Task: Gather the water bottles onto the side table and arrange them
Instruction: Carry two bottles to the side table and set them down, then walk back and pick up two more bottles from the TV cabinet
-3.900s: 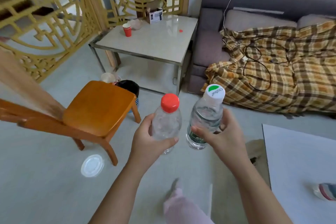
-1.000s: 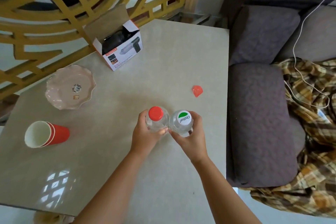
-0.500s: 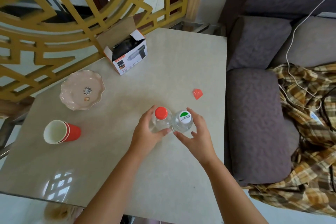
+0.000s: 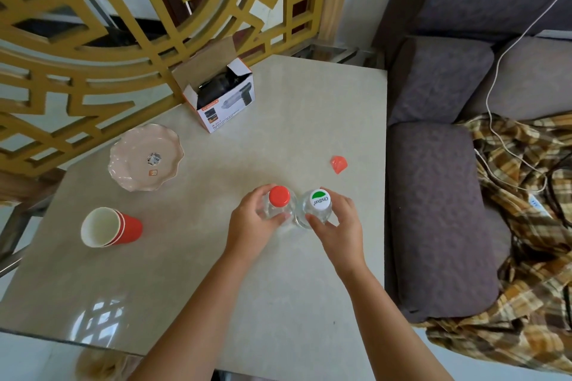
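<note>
We have both bottles standing upright on the tabletop (image 4: 309, 288), touching side by side, a little right of its middle. Our left hand (image 4: 252, 227) curls loosely round the red-capped bottle (image 4: 279, 196), fingers and thumb touching its sides; our right hand (image 4: 339, 226) does the same round the green-and-white-capped bottle (image 4: 320, 199). How firm either hold is, we cannot tell. From the pair, a small red scrap (image 4: 339, 164) lies at about 1 o'clock, a cardboard box (image 4: 221, 99) at 11, a scalloped dish (image 4: 145, 158) at 10 and stacked red cups (image 4: 110, 227) at 9. The gathering looks done for these two; what remains, we judge, is letting go, perhaps after a small nudge to line them up. We see no other bottles here.
</note>
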`<state>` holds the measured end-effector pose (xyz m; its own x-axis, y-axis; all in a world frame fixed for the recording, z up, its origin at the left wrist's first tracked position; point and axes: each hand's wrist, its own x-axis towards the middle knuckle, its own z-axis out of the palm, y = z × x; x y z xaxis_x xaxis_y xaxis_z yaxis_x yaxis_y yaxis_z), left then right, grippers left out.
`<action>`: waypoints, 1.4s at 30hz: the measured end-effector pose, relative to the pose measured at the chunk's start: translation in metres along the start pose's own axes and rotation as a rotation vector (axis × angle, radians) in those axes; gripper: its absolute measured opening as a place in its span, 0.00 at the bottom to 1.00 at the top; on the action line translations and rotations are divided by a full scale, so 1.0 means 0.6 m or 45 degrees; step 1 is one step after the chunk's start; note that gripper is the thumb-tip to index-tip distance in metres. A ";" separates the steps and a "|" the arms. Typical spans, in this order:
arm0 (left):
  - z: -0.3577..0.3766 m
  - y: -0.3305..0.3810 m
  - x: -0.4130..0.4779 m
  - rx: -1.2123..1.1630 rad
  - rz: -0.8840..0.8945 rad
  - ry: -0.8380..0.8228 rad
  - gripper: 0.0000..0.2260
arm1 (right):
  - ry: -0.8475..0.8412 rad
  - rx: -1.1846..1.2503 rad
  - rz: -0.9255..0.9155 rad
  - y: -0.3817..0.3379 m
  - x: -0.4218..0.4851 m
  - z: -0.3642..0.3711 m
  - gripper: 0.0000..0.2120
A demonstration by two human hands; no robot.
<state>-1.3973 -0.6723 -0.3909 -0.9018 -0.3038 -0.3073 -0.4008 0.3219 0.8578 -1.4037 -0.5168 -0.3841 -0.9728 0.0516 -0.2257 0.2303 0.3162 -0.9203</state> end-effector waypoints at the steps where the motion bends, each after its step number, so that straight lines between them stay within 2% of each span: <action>1: 0.000 0.002 0.000 0.018 0.001 -0.004 0.24 | -0.007 -0.007 0.005 -0.001 0.000 -0.001 0.22; 6: -0.002 0.023 -0.016 0.083 -0.044 -0.051 0.30 | -0.115 -0.157 -0.013 -0.008 -0.008 -0.013 0.30; 10: -0.016 0.057 -0.040 0.173 -0.005 -0.035 0.35 | -0.106 -0.268 -0.090 -0.025 -0.021 -0.031 0.33; 12: -0.026 0.080 -0.057 0.275 0.099 -0.010 0.32 | -0.075 -0.336 -0.138 -0.038 -0.031 -0.045 0.31; 16: -0.040 0.119 -0.098 0.579 0.456 0.110 0.20 | 0.066 -0.572 -0.301 -0.072 -0.062 -0.082 0.23; 21: -0.030 0.163 -0.159 0.789 0.805 0.104 0.18 | 0.265 -0.850 -0.353 -0.112 -0.126 -0.133 0.21; 25: -0.008 0.209 -0.215 0.850 1.048 -0.045 0.18 | 0.398 -0.966 -0.300 -0.138 -0.194 -0.179 0.22; 35: 0.046 0.300 -0.354 0.791 1.451 -0.421 0.19 | 0.890 -1.049 -0.148 -0.167 -0.377 -0.281 0.19; 42: 0.102 0.332 -0.467 0.717 1.724 -0.683 0.19 | 1.246 -1.072 0.084 -0.169 -0.518 -0.333 0.18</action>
<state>-1.2341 -0.4682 -0.1593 -0.5287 0.7833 0.3269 0.8314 0.4003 0.3855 -1.1293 -0.3755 -0.1566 -0.6558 0.6447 0.3927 0.5402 0.7642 -0.3525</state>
